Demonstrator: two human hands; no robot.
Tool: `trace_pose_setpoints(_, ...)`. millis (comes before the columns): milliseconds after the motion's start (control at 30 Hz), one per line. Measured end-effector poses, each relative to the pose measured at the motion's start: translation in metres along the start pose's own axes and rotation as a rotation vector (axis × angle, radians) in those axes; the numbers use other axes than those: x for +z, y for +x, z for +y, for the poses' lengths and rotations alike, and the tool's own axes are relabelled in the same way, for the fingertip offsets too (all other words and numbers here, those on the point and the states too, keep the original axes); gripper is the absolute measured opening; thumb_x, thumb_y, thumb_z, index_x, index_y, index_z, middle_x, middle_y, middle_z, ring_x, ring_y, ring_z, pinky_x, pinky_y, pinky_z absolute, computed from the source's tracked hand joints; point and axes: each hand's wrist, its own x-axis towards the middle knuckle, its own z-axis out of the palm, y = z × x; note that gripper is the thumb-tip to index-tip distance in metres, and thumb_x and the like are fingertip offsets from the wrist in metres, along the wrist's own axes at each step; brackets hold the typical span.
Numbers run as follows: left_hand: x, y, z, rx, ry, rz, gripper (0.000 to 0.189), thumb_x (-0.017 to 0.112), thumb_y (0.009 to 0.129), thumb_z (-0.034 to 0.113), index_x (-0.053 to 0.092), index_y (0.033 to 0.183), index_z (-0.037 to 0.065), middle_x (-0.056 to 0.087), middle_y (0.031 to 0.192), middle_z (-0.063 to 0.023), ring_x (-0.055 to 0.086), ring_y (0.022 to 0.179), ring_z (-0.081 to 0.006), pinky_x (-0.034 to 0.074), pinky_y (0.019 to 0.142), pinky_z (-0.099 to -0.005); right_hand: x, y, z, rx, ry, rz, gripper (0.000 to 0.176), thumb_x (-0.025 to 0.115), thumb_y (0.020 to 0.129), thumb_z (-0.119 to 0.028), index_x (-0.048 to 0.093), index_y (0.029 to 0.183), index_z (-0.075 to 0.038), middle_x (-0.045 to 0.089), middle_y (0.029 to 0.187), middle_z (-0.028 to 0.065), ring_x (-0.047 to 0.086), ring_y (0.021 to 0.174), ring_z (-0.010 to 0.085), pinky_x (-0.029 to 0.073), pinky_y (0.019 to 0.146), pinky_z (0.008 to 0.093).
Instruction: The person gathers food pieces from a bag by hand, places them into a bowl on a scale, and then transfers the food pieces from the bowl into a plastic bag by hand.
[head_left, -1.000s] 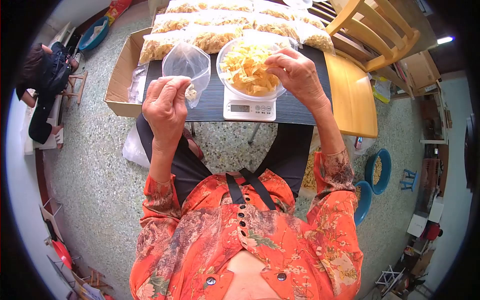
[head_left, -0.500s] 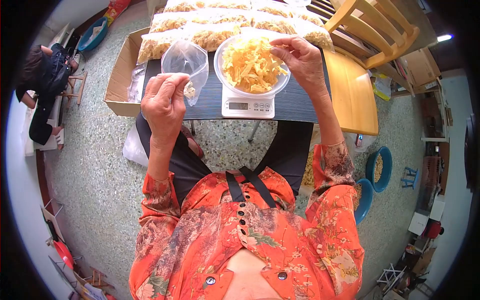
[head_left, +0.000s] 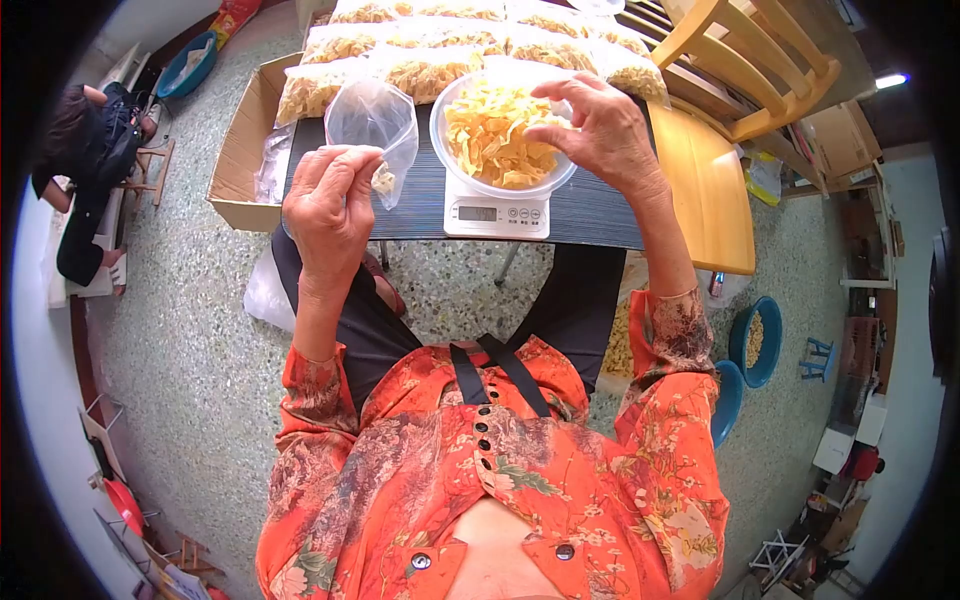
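My left hand (head_left: pixel 328 205) is closed in a pinch on the edge of a clear plastic bag (head_left: pixel 372 118), which hangs open beside it. Something small and pale (head_left: pixel 383 179) shows low in the bag, too blurred to name. A clear plastic bowl (head_left: pixel 438 150), heaped with yellow dried flakes (head_left: pixel 497 135), sits on a white digital scale (head_left: pixel 497 215) whose display is lit. Over the bowl's right rim hovers my right hand (head_left: pixel 605 135), thumb and fingers apart, with nothing visible between them.
Filled bags of dried flakes (head_left: pixel 430 72) line the dark table's (head_left: pixel 600 210) far side. A cardboard box (head_left: pixel 245 150) stands left, a wooden chair (head_left: pixel 705 190) right. Blue basins (head_left: pixel 757 340) sit on the floor. Another person (head_left: pixel 95 150) works far left.
My right hand has opened its fingers and shifted slightly right and down over the bowl. The left hand and bag are almost still.
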Motion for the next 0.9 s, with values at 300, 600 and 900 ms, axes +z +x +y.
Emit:
trace_pose_setpoints(300, 0.001, -0.001, 0.002, -0.003, -0.019, 0.012, 0.012, 0.076, 0.08, -0.001, 0.074, 0.091, 0.004, 0.07, 0.086, -0.0079, 0.067, 0.08, -0.0252, 0.053, 0.073, -0.0347, 0.031, 0.0, 0.004, -0.163, 0.007, 0.05, 0.028, 0.076, 0.083, -0.012, 0.071, 0.11, -0.013, 0.07, 0.1, 0.0111, 0.071, 0.08, 0.029, 0.058, 0.073, 0.0364)
trace_pose_setpoints(600, 0.002, 0.002, 0.003, -0.017, -0.017, 0.009, 0.012, 0.077, 0.08, 0.0, 0.074, 0.091, 0.004, 0.069, 0.087, -0.0083, 0.067, 0.081, -0.0247, 0.054, 0.072, -0.0344, 0.012, 0.0, 0.003, -0.057, 0.333, 0.169, 0.019, 0.077, 0.086, -0.012, 0.076, 0.104, -0.007, 0.073, 0.092, 0.0095, 0.069, 0.074, 0.0203, 0.056, 0.069, 0.03)
trace_pose_setpoints(900, 0.005, 0.003, 0.001, -0.017, -0.053, 0.014, 0.013, 0.078, 0.08, 0.0, 0.074, 0.092, 0.004, 0.068, 0.089, -0.0084, 0.067, 0.08, -0.0237, 0.054, 0.071, -0.0335, 0.026, -0.007, 0.012, 0.233, 0.792, 0.294, 0.019, 0.078, 0.089, -0.01, 0.074, 0.105, 0.001, 0.073, 0.084, 0.0041, 0.067, 0.071, 0.0063, 0.056, 0.064, 0.0207)
